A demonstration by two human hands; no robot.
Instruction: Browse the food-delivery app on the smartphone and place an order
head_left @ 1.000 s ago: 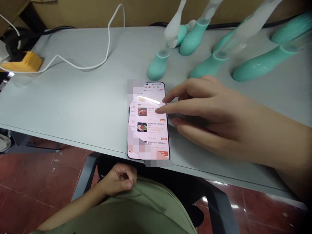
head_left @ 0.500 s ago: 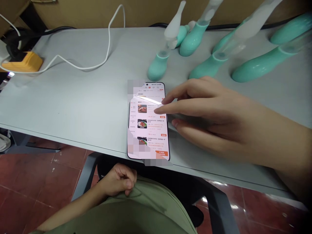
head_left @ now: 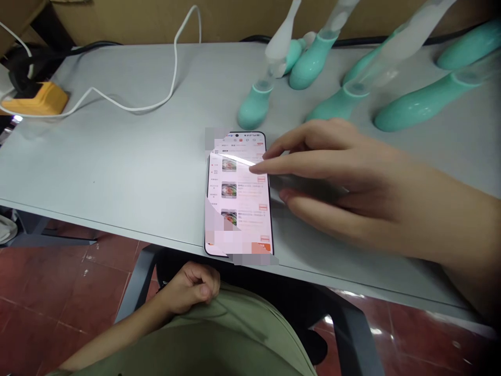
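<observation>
A smartphone (head_left: 238,196) lies flat at the near edge of the grey table (head_left: 129,162), its lit screen showing a list with small food pictures. My right hand (head_left: 344,177) reaches in from the right with fingers stretched out, and one fingertip touches the upper right of the screen. It holds nothing. Below the table edge, my left hand (head_left: 191,287) rests on my lap in a loose fist on the green cloth of my clothing, with nothing visible in it.
Several teal holders with translucent white handles (head_left: 258,99) stand across the back right of the table. A white cable (head_left: 172,78) runs over the back left to a yellow power strip (head_left: 35,99). Cardboard lines the back; red tiled floor lies below.
My right fingertip has slid up the screen, and the list on the phone has scrolled upward. My left hand has stayed on my lap.
</observation>
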